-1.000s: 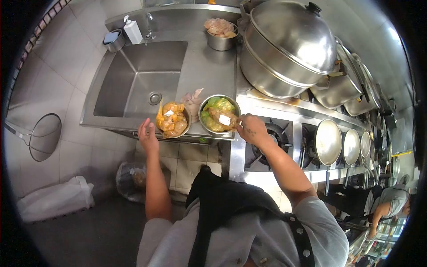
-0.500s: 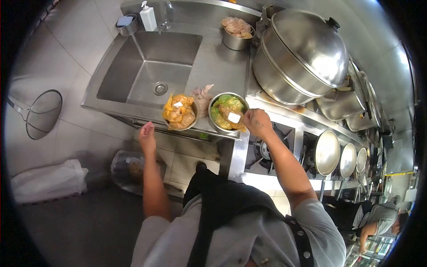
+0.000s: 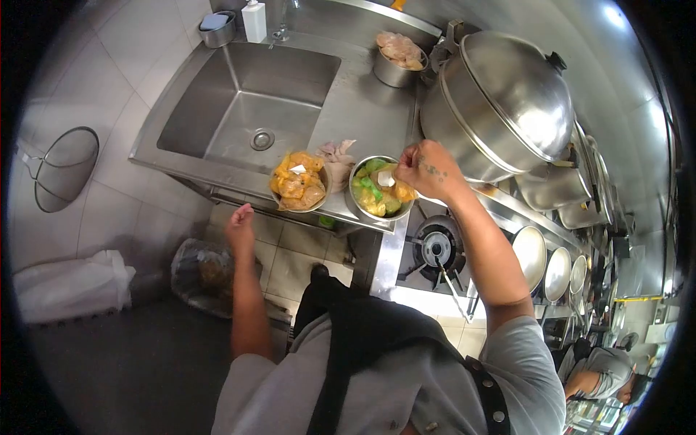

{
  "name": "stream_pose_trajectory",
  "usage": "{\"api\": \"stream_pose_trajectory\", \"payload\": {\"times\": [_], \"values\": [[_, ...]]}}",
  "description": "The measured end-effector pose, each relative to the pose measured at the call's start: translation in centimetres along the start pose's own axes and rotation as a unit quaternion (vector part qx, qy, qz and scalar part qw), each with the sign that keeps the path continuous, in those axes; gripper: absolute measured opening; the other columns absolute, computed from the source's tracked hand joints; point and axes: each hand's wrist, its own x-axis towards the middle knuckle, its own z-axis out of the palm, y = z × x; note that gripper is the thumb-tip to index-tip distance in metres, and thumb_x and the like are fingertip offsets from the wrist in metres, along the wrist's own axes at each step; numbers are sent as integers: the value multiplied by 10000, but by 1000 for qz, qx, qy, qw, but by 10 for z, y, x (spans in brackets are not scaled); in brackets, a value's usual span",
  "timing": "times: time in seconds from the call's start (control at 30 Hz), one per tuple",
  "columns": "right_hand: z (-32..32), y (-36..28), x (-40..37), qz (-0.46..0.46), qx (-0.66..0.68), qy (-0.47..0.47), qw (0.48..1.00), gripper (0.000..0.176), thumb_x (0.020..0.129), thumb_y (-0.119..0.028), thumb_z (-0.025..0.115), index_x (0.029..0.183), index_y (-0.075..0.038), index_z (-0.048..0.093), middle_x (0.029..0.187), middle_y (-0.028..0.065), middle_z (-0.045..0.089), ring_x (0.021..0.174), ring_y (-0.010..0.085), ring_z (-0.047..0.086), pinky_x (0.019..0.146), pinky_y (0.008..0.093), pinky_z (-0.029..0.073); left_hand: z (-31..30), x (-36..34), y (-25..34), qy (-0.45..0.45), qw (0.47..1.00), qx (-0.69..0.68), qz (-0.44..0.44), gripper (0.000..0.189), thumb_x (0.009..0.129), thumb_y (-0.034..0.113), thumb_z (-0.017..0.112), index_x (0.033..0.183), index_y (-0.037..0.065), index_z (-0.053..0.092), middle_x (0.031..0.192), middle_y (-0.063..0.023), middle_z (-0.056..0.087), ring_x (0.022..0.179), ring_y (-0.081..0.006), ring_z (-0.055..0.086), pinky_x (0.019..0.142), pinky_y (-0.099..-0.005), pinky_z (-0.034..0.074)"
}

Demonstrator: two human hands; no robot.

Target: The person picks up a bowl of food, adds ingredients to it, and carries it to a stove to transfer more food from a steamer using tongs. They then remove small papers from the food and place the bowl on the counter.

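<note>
Over the right-hand metal bowl (image 3: 353, 196), my right hand (image 3: 433, 170) is closed, pinching the top of a clear plastic bag (image 3: 404, 191) with a white label. Orange-yellow food shows through the bag, and green bagged food (image 3: 370, 190) lies beneath it in the bowl. To the left, a second metal bowl (image 3: 325, 190) holds bagged orange, sauced pieces (image 3: 297, 185) with a white label on top. My left hand (image 3: 240, 230) hangs in front of the counter edge, fingers drawn together, with nothing visible in them. Pale raw meat (image 3: 337, 156) lies between the bowls.
A sink (image 3: 217, 130) lies at the left, with a soap bottle (image 3: 254, 22) behind it. At the back, a metal pot (image 3: 395, 75) holds pale meat. A large lidded steamer (image 3: 500, 94), gas burner (image 3: 436, 248) and pans (image 3: 557, 274) are rightward. Another person (image 3: 605, 373) stands far right.
My right hand has moved up and over the right bowl, lifting the labelled bag slightly and exposing more green. My left hand has barely moved. The view has shifted a little.
</note>
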Motion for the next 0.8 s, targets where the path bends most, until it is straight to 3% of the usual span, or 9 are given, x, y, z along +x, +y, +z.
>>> {"api": "stream_pose_trajectory", "payload": {"times": [0.03, 0.07, 0.2, 0.3, 0.37, 0.4, 0.43, 0.53, 0.8], "values": [[-6, -10, 5, -19, -4, -4, 1000, 213, 707, -211, 655, 686, 0, 670, 659, 223, 618, 659, 396, 619, 655, 432, 503, -2, 5, -8, -25, 1000, 5, 9, 383, 919, 356, 622, 1185, 81, 639, 1111, -41, 661, 1029, -180, 603, 831, -329, 474], [-9, -20, 9, -39, -9, -9, 999, 219, 706, -215, 657, 682, 3, 665, 661, 220, 619, 663, 397, 618, 655, 433, 503, -2, 5, -8, -23, 1000, 3, 8, 383, 919, 356, 622, 1185, 81, 639, 1111, -41, 661, 1029, -180, 603, 831, -329, 474], [-10, -48, 30, -73, 18, -3, 997, 212, 710, -204, 652, 684, 7, 656, 654, 214, 616, 658, 399, 613, 656, 436, 502, 2, 7, -6, -51, 999, 8, 12, 368, 918, 335, 626, 1178, 74, 638, 1102, -30, 661, 997, -175, 610, 824, -317, 472], [5, -65, 45, -123, 52, 16, 991, 157, 734, -161, 646, 733, -5, 663, 674, 163, 629, 594, 315, 602, 600, 386, 473, 8, 1, 20, -63, 998, -1, -3, 345, 922, 307, 621, 1175, 73, 636, 1085, -24, 661, 969, -163, 613, 817, -314, 471], [36, -64, 55, -171, 62, 88, 979, 155, 763, -158, 636, 777, -8, 672, 774, 177, 648, 680, 335, 624, 647, 400, 495, 15, 1, 32, -63, 998, 2, -24, 332, 925, 291, 617, 1175, 73, 635, 1073, -23, 662, 957, -155, 614, 813, -313, 470], [57, -61, 61, -173, 62, 87, 979, 155, 763, -158, 636, 777, -8, 672, 774, 177, 648, 680, 335, 624, 647, 400, 495, 21, 4, 32, -60, 998, -32, -8, 293, 907, 221, 634, 1137, 40, 639, 963, -3, 636, 840, -109, 573, 721, -263, 453], [84, -54, 66, -169, 33, 82, 982, 157, 772, -157, 632, 795, -6, 670, 812, 190, 649, 731, 350, 628, 678, 413, 502, 25, 6, 32, -58, 996, -64, 8, 255, 888, 151, 650, 1099, 7, 644, 853, 16, 610, 723, -64, 531, 628, -213, 436], [161, -24, 73, -125, -1, 46, 991, 157, 787, -150, 625, 826, -3, 662, 867, 213, 648, 813, 376, 628, 730, 441, 507, 36, 11, 25, -85, 995, -51, 16, 266, 884, 129, 640, 1115, -3, 629, 865, -2, 623, 721, -78, 561, 606, -221, 451], [181, -16, 70, -52, 39, 35, 997, 173, 852, -138, 560, 838, 15, 639, 907, 252, 640, 862, 409, 624, 772, 481, 492, 51, 4, 33, -121, 989, -60, -60, 362, 913, 107, 581, 1253, -1, 521, 944, -85, 656, 687, -159, 662, 540, -268, 531]]}}
